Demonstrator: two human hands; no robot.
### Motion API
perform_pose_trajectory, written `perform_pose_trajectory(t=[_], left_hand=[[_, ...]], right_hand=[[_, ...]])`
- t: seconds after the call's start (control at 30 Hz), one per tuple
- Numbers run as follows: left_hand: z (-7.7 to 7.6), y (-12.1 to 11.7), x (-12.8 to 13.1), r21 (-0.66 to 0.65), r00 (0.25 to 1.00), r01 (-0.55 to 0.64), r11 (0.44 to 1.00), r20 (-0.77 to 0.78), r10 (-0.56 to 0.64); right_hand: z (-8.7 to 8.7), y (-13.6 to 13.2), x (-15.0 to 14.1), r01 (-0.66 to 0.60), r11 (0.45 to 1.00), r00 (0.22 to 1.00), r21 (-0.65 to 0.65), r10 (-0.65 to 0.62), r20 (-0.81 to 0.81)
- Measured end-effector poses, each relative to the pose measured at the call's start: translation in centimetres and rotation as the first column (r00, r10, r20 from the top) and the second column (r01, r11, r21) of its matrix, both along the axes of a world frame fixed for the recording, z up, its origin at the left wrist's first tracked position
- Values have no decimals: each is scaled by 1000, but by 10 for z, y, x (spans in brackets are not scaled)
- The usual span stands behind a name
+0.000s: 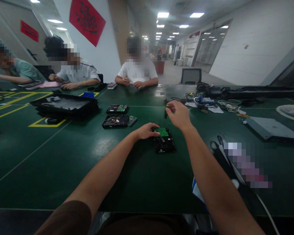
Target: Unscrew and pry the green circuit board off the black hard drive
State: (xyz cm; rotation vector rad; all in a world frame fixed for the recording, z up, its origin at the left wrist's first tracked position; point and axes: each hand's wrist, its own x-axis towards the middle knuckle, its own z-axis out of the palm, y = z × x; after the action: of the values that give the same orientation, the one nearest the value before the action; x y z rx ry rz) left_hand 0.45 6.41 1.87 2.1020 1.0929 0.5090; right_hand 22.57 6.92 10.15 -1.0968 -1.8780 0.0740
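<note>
A black hard drive [164, 144] with a green circuit board [162, 132] on its far half lies on the green table in front of me. My left hand [148, 131] grips the drive's left edge, the thumb over the board and the fingers along the far side. Above the drive's far right part, my right hand [177, 113] holds a screwdriver [165, 113] upright by its dark handle with a yellow top. Its thin shaft points down toward the board; whether the tip touches a screw is too small to tell. A few tiny bits, perhaps screws, lie just right of the shaft.
Left of the drive lie two more hard drives [115, 121] and a loose circuit board [132, 121]. Black trays [66, 104] stand farther left. Cables [201, 100], a grey metal case [274, 128] and a white fan grille [290, 112] occupy the right. Several people sit across the table.
</note>
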Motion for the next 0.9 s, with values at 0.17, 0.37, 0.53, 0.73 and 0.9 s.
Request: perform_pose_trajectory(t=[0.17, 0.37, 0.53, 0.73, 0.9], left_hand=[[-1, 1, 0, -15, 1000, 7, 1000, 4, -7], [1, -1, 0, -21, 1000, 5, 1000, -3, -5], [-4, 2, -1, -1, 1000, 12, 1000, 9, -12], [-3, 1, 0, 32, 1000, 8, 999, -9, -8], [-1, 0, -1, 33, 1000, 15, 999, -6, -15]], right_hand=[[-3, 3, 1, 46, 999, 998, -25, -47, -32], [-2, 2, 0, 3, 1000, 1000, -5, -3, -12], [-1, 0, -1, 49, 999, 999, 21, -49, 4], [-1, 1, -1, 10, 1000, 1000, 2, -10, -9], [-2, 1, -1, 25, 999, 999, 46, -26, 29]])
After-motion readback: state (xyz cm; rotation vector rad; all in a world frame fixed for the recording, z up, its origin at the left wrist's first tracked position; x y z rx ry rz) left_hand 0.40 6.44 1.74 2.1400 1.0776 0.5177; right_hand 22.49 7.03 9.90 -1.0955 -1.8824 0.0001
